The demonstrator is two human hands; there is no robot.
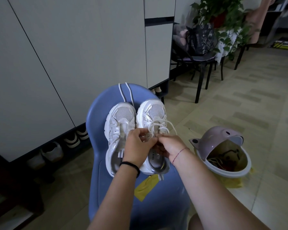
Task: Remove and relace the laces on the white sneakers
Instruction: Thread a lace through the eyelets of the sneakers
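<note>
Both my hands, left hand (136,147) and right hand (170,147), fingers pinching the lace (158,126) | right sneaker (152,130) | left sneaker (118,130) at 9 o'clock, laceless | blue chair (98,117) beneath | loose lace (123,92) at 12 o'clock

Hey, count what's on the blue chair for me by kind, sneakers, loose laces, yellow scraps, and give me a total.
Sneakers: 2, left, right
Loose laces: 1, lying past the toes on the chair
Yellow scraps: 1
Total: 4
The lace threaded in the right sneaker is not counted.
</note>
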